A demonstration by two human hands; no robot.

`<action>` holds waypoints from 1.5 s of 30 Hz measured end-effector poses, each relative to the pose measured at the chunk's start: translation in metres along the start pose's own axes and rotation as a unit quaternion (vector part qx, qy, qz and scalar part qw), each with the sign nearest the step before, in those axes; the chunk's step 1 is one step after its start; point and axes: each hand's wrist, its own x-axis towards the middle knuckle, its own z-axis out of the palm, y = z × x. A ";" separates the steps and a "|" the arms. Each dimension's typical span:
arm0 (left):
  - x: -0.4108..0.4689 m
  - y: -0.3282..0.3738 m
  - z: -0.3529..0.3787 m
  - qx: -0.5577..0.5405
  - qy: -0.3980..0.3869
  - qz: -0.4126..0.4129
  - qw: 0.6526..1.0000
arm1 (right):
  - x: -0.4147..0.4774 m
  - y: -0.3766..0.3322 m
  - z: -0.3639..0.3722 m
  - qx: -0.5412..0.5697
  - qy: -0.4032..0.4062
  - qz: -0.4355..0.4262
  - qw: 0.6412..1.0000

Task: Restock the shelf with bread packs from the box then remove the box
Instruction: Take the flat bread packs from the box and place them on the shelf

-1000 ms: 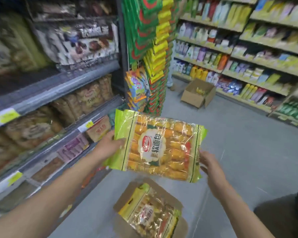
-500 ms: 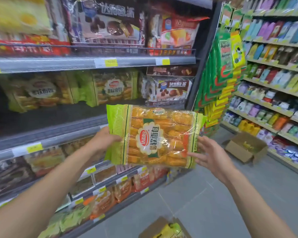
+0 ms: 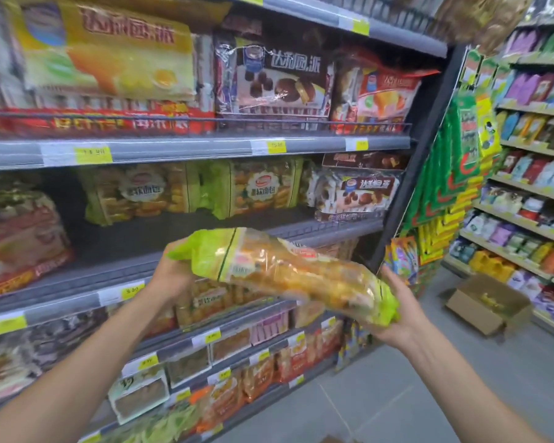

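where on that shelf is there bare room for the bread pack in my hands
The bread pack is held by the left hand and right hand. Bare shelf lies in front of the two matching green packs, between the red pack and the chocolate pie bags. Other shelves look crowded.

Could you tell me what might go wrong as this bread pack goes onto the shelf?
The green-edged clear plastic bread pack is tilted and held only at its ends by the left hand and right hand, so it could sag or slip. Sliding it in might topple the two matching packs standing on the grey metal shelf.
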 end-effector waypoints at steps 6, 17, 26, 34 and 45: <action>-0.002 -0.008 -0.030 -0.018 0.019 0.082 0.996 | 0.006 0.009 0.020 -0.127 -0.020 0.002 0.992; -0.018 -0.047 -0.081 -0.309 -0.059 -0.269 0.910 | 0.017 0.025 0.066 -0.195 -0.053 -0.141 0.969; -0.019 -0.065 -0.119 -0.073 -0.030 -0.183 0.980 | 0.001 -0.020 0.147 -0.500 -0.089 -0.258 0.822; 0.001 -0.050 -0.047 -0.004 -0.188 -0.055 0.981 | 0.001 -0.036 0.239 -0.776 -0.218 -0.295 0.513; -0.011 -0.068 0.001 -0.216 -0.049 -0.150 0.964 | 0.010 -0.019 0.195 -0.728 -0.025 -0.540 0.422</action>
